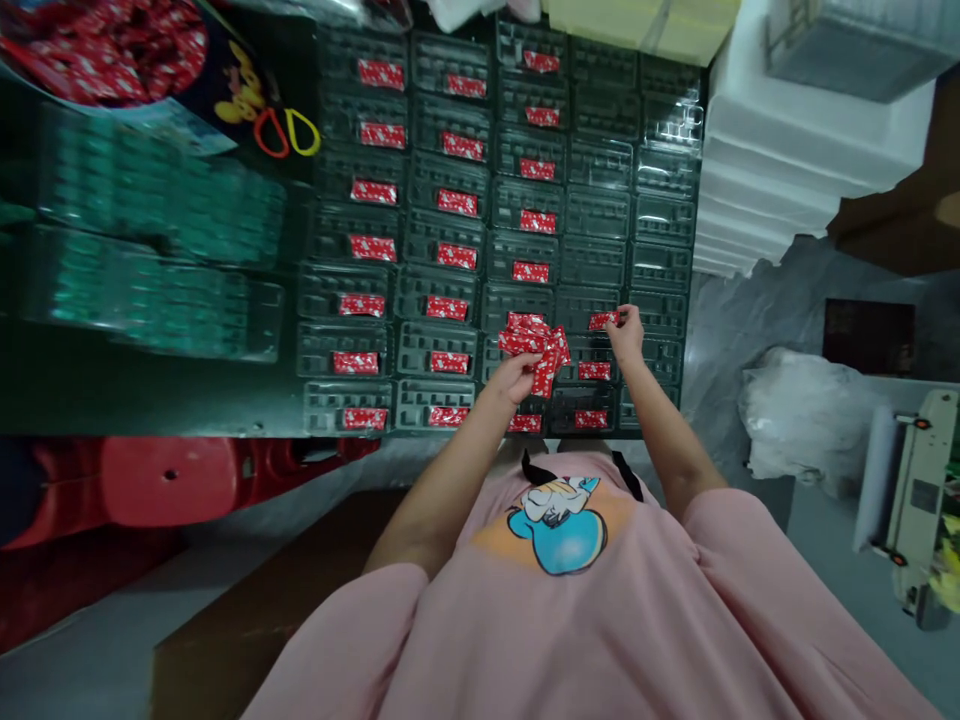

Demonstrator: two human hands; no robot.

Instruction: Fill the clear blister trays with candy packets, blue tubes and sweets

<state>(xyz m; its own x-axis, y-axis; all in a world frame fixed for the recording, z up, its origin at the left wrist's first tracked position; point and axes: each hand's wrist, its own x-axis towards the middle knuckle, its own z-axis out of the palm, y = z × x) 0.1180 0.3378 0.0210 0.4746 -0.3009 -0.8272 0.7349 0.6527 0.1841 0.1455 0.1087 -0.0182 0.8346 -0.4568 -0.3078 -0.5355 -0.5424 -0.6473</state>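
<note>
My left hand (517, 378) is closed on a loose bunch of small red packets (536, 345) with a white pattern, held over the third column of trays. In my right hand (627, 332) a single red packet (602, 320) is pinched by one end, at a clear plastic tray (581, 303) in the fourth column. Just below it, two trays each hold a red packet (594, 371). Rows of such trays cover the dark green table, and those in the left three columns carry one red packet (448, 308) each, where visible.
A tub of red packets (112, 50) stands at the far left, with red-and-yellow scissors (287, 132) beside it. Stacked clear trays (165, 290) lie below. White foam sheets (780, 170) rise at the right. A red stool (169, 480) sits by the table's near edge.
</note>
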